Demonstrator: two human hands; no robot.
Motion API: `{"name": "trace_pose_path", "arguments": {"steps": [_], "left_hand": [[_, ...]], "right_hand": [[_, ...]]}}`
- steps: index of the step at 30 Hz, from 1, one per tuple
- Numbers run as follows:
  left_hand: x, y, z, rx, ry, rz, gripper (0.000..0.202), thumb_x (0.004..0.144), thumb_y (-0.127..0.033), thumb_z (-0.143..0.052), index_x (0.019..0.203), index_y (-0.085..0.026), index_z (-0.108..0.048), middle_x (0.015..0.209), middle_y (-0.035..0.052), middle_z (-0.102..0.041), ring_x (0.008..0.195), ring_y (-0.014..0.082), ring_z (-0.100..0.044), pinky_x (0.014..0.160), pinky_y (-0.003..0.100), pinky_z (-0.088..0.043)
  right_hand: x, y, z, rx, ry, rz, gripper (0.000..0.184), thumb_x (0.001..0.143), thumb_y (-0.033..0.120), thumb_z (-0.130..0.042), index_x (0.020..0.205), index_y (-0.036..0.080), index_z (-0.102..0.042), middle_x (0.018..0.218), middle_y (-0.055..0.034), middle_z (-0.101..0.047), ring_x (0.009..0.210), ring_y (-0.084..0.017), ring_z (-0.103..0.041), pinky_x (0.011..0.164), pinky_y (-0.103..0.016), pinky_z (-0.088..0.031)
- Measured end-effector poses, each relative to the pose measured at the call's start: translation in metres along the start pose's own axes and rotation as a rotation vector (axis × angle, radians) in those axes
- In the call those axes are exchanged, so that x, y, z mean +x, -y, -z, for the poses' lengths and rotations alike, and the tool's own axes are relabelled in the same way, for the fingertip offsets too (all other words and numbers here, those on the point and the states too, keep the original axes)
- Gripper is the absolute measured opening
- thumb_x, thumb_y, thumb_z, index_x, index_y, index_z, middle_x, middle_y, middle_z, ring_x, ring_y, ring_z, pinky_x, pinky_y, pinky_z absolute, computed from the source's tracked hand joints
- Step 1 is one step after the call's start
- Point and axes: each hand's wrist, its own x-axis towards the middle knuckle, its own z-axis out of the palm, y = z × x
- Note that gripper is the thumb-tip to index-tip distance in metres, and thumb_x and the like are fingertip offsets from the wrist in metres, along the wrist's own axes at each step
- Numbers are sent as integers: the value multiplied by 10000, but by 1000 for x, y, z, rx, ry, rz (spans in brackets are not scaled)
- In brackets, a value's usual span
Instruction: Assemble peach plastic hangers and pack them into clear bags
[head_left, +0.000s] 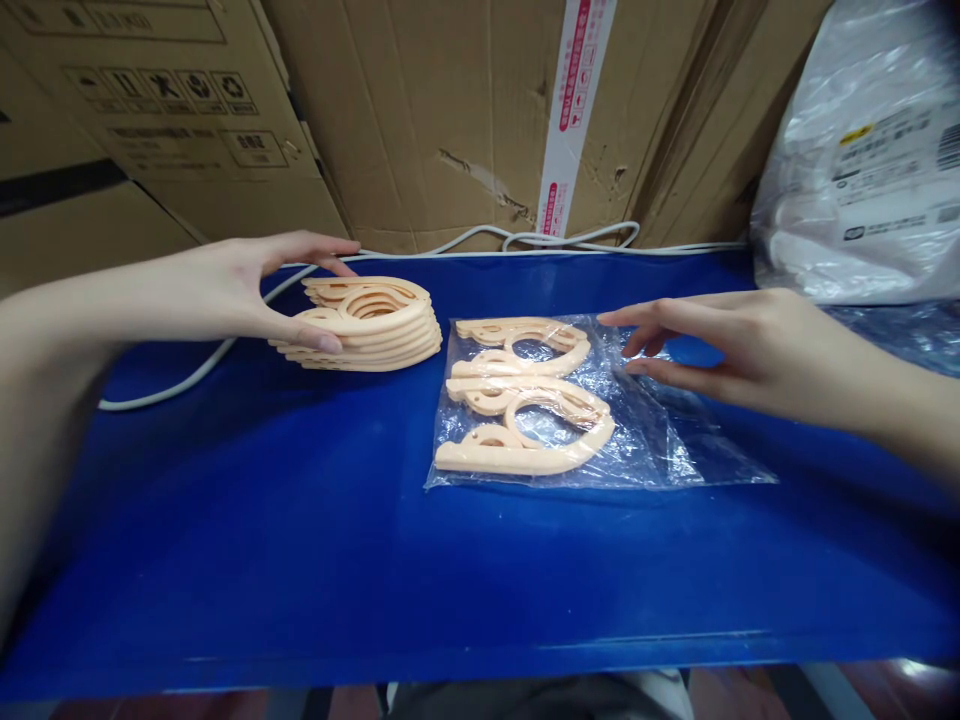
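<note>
At the stack of cream-coloured plastic pieces (397,325), which look like folded hangers, is my left hand (262,285). Its thumb lies against the near side of the stack and its fingers reach over the far side, spread apart; I cannot tell how firmly it touches. To the right, a clear plastic bag (645,440) lies flat with two similar cream pieces (525,460) side by side in it. My right hand (720,340) hovers at the bag's right part, fingers apart, with nothing in them.
The blue tabletop (450,580) has its front edge near my body. Cardboard boxes (420,120) stand along the back. A white cable (187,385) runs behind and left of the stack. At the back right sits a plastic-wrapped package (862,200).
</note>
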Motion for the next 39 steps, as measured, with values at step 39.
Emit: {"name": "trace_pose_path", "arguments": {"steps": [39], "left_hand": [[-53,-136,-92,-300,-421,-551,851,768,-583,-774,1428,-299,-317,1529,114,-373,1437,322,-371,1164,504,-402]], "right_hand": [[4,52,-2,196,-108,74,770,816,488,-713,1484,331,-363,1355,-51,-611,1172,-294,-632,926,-421,-573]]}}
